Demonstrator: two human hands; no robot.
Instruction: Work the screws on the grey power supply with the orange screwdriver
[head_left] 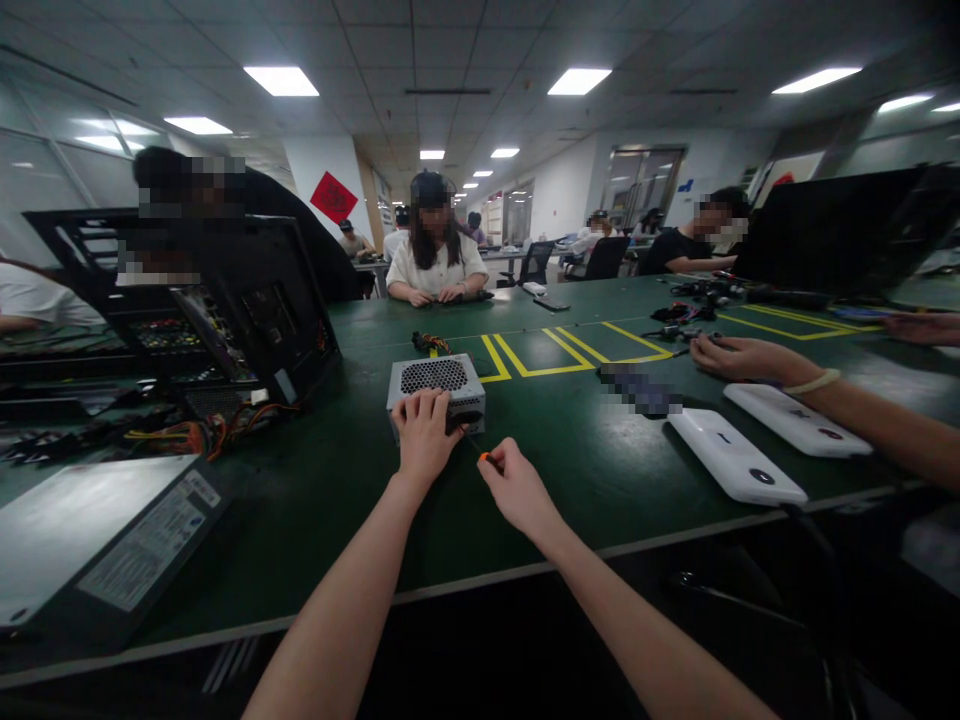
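A grey computer power supply (474, 372) with a honeycomb vent on top stands on the green bench in front of me. My left hand (429, 425) grips its near side, fingers bent over the top edge and thumb by the front face. In my right hand (517, 485) is a screwdriver (487, 459) with an orange handle, most of it hidden by my fingers. Its thin shaft points up and left to the power supply's near face; whether the tip sits in a screw cannot be made out. A bundle of cables (433, 343) lies behind the power supply.
On the left stand an open black computer case (277, 300) and a larger grey metal box (97, 500). Two white devices (739, 455) lie at right, near a co-worker's hand (739, 357). Yellow tape (555, 372) marks the green bench (345, 540). Another person sits opposite.
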